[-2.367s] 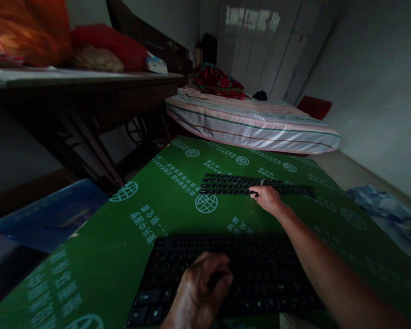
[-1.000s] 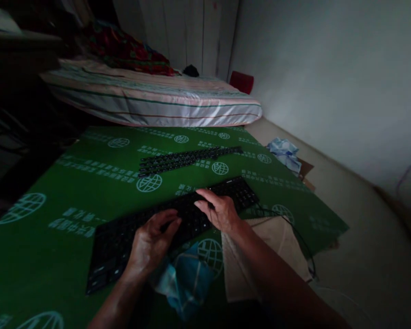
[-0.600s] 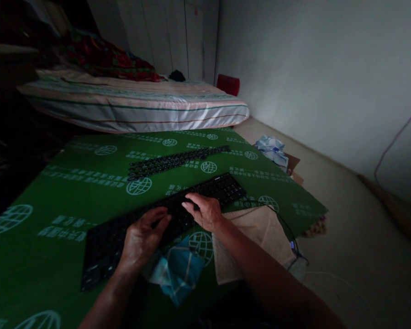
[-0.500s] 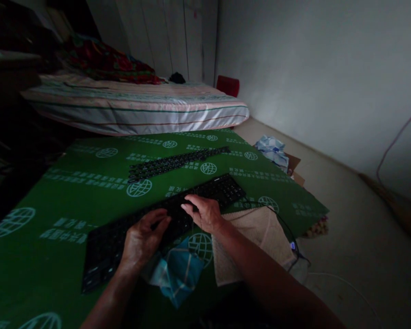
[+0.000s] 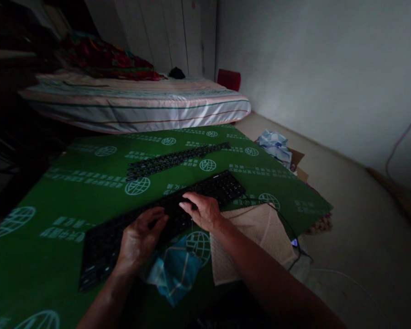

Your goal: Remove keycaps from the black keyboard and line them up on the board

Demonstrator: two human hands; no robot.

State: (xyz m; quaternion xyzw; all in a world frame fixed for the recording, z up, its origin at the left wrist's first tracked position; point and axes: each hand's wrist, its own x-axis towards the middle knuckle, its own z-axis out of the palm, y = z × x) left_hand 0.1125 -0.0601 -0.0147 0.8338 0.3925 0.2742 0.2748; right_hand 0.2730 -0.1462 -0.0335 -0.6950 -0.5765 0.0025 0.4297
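A black keyboard lies slantwise on the green printed sheet, its middle partly covered by my hands. My left hand is over its near side, thumb and fingertips drawn together in a pinch. Close to its right, my right hand is over the keys with thumb and forefinger curled toward each other. Whatever either hand pinches is too small and dark to make out. Below them lies a crumpled blue checked cloth. A beige towel lies partly under my right forearm.
Beyond the keyboard, rows of loose black keycaps lie on the green sheet. A black cable runs off the right edge. Behind stands a bed; boxes and a cloth bundle sit on the floor at right.
The view has shifted slightly. Both hands keep nearly the same pinched pose over the keyboard, and nothing else has visibly moved.
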